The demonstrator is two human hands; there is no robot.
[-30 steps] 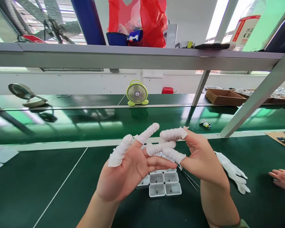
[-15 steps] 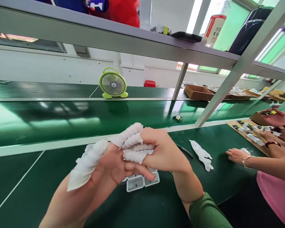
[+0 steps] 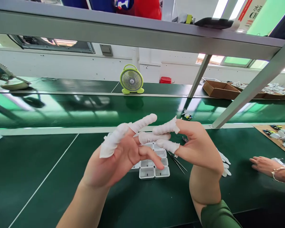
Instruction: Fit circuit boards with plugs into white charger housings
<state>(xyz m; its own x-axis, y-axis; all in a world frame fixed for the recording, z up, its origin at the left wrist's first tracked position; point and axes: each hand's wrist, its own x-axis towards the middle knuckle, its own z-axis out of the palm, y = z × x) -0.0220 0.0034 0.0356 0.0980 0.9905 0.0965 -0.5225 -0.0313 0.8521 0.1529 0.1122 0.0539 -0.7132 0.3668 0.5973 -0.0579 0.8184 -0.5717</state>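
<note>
My left hand [image 3: 118,161] is held palm up over the table, its fingers apart. White finger cots cover its thumb, index and middle fingers. My right hand [image 3: 201,145], with finger cots on its thumb and index finger, pinches the finger cot [image 3: 146,138] on the left middle finger from above and below. Beneath the hands stand small white plastic trays [image 3: 147,178], partly hidden, each visible one with a dark mark or slot in its floor. Right of them lie metal tweezers [image 3: 177,161]. A white glove [image 3: 226,171] is half hidden behind my right forearm.
A co-worker's hand [image 3: 263,166] rests at right, near a board with small electronic parts [image 3: 279,134]. Ahead, a circuit piece [image 3: 187,115] lies on the green belt [image 3: 97,114]. Behind stand a green fan [image 3: 132,80] and cardboard boxes [image 3: 219,90]. A shelf [image 3: 133,36] crosses overhead.
The view has turned left, so the scene sits further right. My right hand has drawn back from deep among the left fingers toward the middle fingertip.
</note>
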